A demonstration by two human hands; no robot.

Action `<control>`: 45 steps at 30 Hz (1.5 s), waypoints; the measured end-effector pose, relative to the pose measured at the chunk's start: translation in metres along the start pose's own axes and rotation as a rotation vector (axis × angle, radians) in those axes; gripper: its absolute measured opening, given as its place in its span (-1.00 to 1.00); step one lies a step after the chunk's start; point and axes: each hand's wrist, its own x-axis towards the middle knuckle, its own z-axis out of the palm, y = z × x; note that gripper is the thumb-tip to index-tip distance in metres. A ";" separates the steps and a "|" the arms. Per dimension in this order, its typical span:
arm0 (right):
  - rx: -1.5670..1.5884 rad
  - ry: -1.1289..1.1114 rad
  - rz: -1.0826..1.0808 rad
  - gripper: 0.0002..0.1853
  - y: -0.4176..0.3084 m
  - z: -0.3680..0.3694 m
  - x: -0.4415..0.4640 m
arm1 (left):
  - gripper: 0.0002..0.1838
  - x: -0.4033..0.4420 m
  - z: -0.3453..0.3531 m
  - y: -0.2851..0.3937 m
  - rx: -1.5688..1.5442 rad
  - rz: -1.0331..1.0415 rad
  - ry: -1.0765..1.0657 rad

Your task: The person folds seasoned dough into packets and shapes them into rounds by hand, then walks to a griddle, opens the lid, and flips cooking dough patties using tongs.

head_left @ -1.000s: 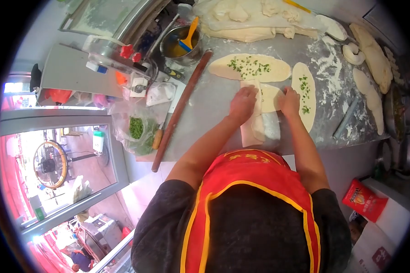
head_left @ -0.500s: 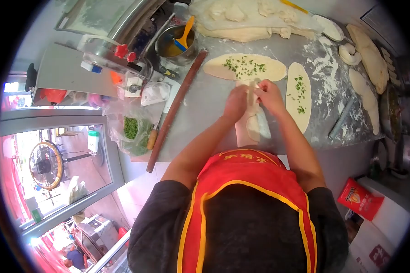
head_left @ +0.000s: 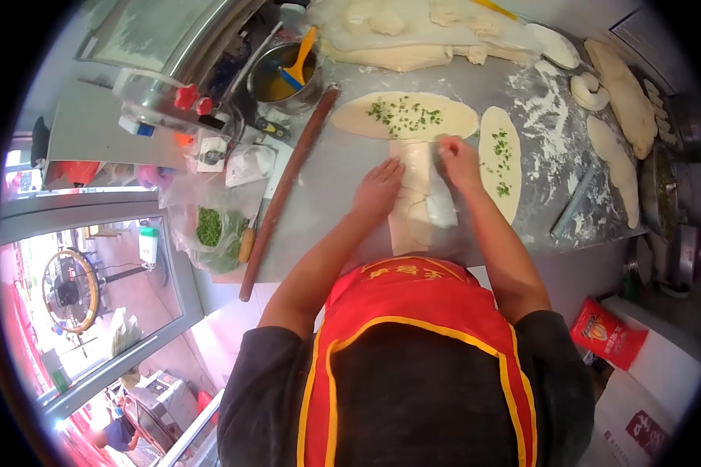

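Folded dough strip (head_left: 410, 204) on the grey worktop (head_left: 331, 214), lying lengthwise away from the body, between the two hands. Near end close to the red apron (head_left: 413, 282); far end at the near edge of a wide dough oval (head_left: 350, 117) strewn with chopped greens, touching or just beside, cannot tell which.

Left hand (head_left: 379, 189): at the strip's left edge, toward its far half. Fingers outstretched and close to one another, laid rather flat, tips on the dough; not gripping. Most of the strip lies to the right of this hand.

Right hand (head_left: 460, 162): just right of the strip's far end, fingers bent in. Strip lies to its left. Cannot tell whether thumb and fingertips pinch anything. Below it, along the strip's right side, a bluish-white piece (head_left: 443, 204), material unclear.

Right of the right hand, near it: narrow dough oval (head_left: 488, 148), also with greens, set lengthwise. Further right, a grey rod (head_left: 575, 201) on floured surface.

Left of the left hand, well apart: long brown rolling pin (head_left: 288, 191), slanting; beyond it, a plastic bag of chopped greens (head_left: 209, 226). Far left, metal bowl (head_left: 308, 96) with an orange-handled brush (head_left: 305, 48) standing tilted in it
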 end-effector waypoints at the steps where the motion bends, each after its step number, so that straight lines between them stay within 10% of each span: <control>1: -0.136 0.127 -0.041 -0.78 0.005 -0.016 0.010 | -0.65 0.002 -0.006 0.000 -0.059 -0.016 -0.019; 5: -0.665 0.389 -0.108 -0.80 0.024 -0.051 0.038 | -0.66 0.010 -0.013 0.001 -0.364 -0.284 -0.014; 11: -0.741 0.208 -0.117 -0.88 0.018 -0.056 0.049 | -0.61 0.041 -0.023 -0.053 -0.042 -0.488 0.318; 23: -0.356 0.119 -0.370 -0.86 -0.019 -0.013 0.072 | -0.64 0.102 -0.037 -0.100 -0.289 -1.084 0.149; 29: -0.360 0.021 -0.385 -0.78 -0.030 -0.019 0.058 | -0.73 0.105 -0.026 -0.107 0.140 -0.770 0.213; 35: -0.251 0.000 -0.367 -0.76 -0.035 -0.010 0.042 | -0.73 0.139 -0.022 -0.064 -0.371 -0.536 0.236; 45: -0.567 -0.179 -0.700 -0.48 -0.054 0.035 0.042 | -0.74 0.141 0.011 -0.065 -0.280 -0.414 0.197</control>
